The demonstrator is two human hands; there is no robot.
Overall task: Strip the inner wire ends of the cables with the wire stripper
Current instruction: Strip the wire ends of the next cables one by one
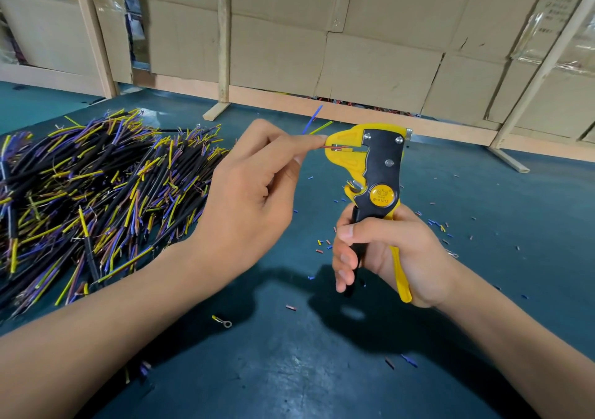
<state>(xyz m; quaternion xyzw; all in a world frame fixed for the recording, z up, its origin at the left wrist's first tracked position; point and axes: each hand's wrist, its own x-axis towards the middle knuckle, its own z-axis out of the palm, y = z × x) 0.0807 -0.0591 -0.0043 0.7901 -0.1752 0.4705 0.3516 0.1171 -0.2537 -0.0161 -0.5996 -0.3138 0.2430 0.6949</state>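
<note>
Wire stripper (375, 173) is standing upright above the middle of the desk (289, 370), its long axis running nearly vertical, handles down and the yellow head pointing left toward my other hand. I am gripping it with my right hand (383, 254): the fingers (343, 257) are curling round the black handle while the yellow handle is lying against the palm, thumb pressing across the front below the round yellow label.

My left hand (254, 193) is pinching a cable (317, 122) between thumb and forefinger just beside the stripper's head, the other fingers loosely curled beneath. A thin reddish inner wire (336, 146) is lying horizontally in the mouth of the head. The cable's blue and yellow-green inner wires are sticking up and to the right above my fingertips, toward the far edge.

A large pile of cables (96, 193) is covering the left side of the desk, black sheaths with yellow, blue and brown ends pointing every way, reaching close to my left forearm. Small cut bits of insulation (438, 225) are lying scattered to the right of the stripper and in front of it. A ring terminal (222, 321) is lying near the front, between my forearms. A cardboard wall (370, 48) is closing off the far edge.
</note>
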